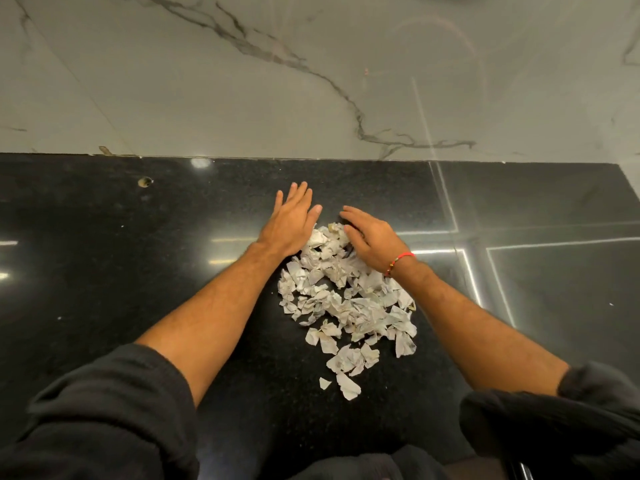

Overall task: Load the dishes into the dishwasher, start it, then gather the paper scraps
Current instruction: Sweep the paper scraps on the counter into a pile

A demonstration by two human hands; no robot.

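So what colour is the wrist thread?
Red, on the right wrist thread; head view.

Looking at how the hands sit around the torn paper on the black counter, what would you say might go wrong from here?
1. Both hands, left hand and right hand, work the far end of the paper scraps; stragglers nearest the person may be left behind.
2. Flat, open fingers without a grip could scatter light pieces sideways across the glossy black countertop.
3. The loose dark sleeves might drag scraps off the near edge.

Paper scraps [346, 299] partly hidden under right hand [372, 240] (fingertips too).
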